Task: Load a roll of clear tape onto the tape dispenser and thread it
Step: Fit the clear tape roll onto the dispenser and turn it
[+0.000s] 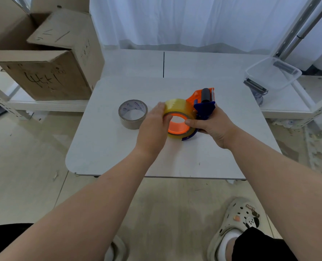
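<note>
Currently, midway between the left and right edges of the table (103, 147), the left hand (153, 127) is gripping the clear tape roll (177, 107), seated on the tape dispenser (203, 104), whose handle the right hand (211, 127) is clutching. A brown roll (132, 114) is lying just left.

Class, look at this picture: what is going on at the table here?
A person is loading a tape dispenser at a white table. The right hand grips its blue handle while the left hand holds the clear tape roll, seated around the orange hub. No strip runs to the black roller yet. An empty cardboard core lies on the table beside it.
</note>
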A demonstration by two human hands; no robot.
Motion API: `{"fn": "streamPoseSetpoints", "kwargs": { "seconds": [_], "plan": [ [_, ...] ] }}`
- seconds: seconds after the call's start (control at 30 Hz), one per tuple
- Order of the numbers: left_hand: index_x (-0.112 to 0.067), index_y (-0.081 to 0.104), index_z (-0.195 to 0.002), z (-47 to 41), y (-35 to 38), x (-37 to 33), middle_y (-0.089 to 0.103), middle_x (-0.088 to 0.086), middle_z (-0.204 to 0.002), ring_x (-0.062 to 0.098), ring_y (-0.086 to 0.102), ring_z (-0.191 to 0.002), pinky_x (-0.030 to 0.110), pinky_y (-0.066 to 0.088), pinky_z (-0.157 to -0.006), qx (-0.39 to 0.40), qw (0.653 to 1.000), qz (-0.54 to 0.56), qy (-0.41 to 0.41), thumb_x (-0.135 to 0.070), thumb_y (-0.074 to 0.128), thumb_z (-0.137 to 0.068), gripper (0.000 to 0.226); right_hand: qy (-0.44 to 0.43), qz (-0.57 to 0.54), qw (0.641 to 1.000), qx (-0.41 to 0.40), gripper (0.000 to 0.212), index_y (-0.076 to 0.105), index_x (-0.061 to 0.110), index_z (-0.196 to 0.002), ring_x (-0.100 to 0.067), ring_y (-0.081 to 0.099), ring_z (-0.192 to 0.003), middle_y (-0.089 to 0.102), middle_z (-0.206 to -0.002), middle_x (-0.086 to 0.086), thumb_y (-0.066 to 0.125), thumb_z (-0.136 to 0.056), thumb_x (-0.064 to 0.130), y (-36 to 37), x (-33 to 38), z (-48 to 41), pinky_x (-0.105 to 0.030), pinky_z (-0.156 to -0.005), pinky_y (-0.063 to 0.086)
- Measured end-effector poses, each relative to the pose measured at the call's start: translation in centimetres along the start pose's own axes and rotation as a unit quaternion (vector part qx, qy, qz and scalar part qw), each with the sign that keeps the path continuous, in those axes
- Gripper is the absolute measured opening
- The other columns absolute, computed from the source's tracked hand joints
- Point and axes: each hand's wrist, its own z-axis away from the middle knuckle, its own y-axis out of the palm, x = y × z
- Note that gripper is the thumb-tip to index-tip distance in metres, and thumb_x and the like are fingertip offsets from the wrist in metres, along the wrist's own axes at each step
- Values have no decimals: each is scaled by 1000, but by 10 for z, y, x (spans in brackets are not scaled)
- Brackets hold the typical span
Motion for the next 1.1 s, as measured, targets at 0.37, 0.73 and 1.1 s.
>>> {"fn": "streamPoseSetpoints", "kwargs": {
  "seconds": [0.37,0.73,1.1],
  "plan": [
    [-18,47,-138,-11,-7,3,42,7,-147,22,38,-137,33,34,-110,24,995,-37,89,-19,43,-100,38,-35,61,998,-4,61,47,21,-117,-26,58,-108,58,-123,-9,80,-69,4,8,11,5,-40,-89,55],
    [-9,41,-140,1,-8,-3,48,9,-142,21,43,-131,21,30,-103,-3,1000,-13,20,-24,38,-101,42,-40,42,998,-24,58,50,23,-112,-24,60,-103,59,-114,-5,83,-66,6,0,12,9,-40,-85,56],
    [-11,54,-131,-9,-5,-7,53,11,-136,25,48,-126,40,38,-107,3,996,3,91,-29,47,-97,39,-81,92,992,-14,64,49,19,-120,-22,58,-105,60,-117,-4,82,-67,5,-4,17,16,-31,-84,56]
  ]
}}
